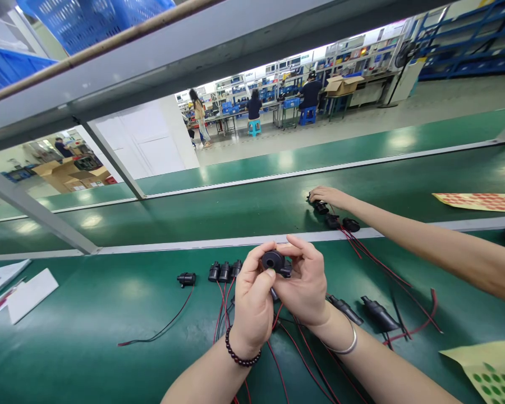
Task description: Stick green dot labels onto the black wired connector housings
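Observation:
Held up between both hands is a small black pump (pixel 273 260), round at the front with a hole in its middle and a short spout at the side. My left hand (pixel 252 292), with a beaded bracelet, grips its left side between thumb and fingers. From the right, my right hand (pixel 305 280), wearing a silver bangle, has its fingers closed around the spout side. Red and black wires (pixel 303 336) run below my wrists. To the left of my hands stand several similar black pumps (pixel 224 272), and one lies apart (pixel 187 279).
Another person's hand (pixel 330 196) reaches in from the right to black pumps (pixel 332 221) on the conveyor (pixel 235 210). Black parts (pixel 379 314) lie right of my wrist. Sticker sheets (pixel 496 370) lie at right, white papers (pixel 32 294) at left. A shelf beam (pixel 151 62) crosses overhead.

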Demonstrator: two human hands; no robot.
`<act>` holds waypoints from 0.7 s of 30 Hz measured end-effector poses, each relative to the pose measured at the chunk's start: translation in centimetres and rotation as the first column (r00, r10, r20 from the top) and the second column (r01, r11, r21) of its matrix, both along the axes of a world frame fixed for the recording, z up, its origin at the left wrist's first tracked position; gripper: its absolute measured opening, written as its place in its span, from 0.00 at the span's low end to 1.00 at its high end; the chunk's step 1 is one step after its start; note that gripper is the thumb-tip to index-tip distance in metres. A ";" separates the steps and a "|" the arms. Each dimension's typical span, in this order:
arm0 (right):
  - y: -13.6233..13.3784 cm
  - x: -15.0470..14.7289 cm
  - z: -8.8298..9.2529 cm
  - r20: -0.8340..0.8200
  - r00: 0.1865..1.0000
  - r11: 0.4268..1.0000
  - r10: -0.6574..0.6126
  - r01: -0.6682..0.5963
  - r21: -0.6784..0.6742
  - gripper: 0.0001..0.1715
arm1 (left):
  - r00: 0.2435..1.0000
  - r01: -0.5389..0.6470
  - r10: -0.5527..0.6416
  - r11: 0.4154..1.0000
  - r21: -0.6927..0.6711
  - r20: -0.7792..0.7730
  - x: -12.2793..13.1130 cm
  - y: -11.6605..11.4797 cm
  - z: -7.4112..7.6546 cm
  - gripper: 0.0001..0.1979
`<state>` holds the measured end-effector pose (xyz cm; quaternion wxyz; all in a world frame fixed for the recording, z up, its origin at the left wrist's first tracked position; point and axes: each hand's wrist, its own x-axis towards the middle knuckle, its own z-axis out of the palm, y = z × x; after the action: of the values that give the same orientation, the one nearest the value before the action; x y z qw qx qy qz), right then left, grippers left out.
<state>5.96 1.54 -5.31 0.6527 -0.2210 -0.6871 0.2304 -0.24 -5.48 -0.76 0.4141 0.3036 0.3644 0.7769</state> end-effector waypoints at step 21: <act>-0.4 0.2 0.8 0.005 0.998 0.993 0.062 -0.061 -0.100 0.39 | 1.000 -0.020 0.021 0.999 -0.028 0.022 0.1 0.1 -0.3 0.16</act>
<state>6.21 1.11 -4.48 0.6306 -0.2331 -0.6838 0.2837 -0.14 -5.41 -1.07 0.4145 0.2852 0.3736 0.7793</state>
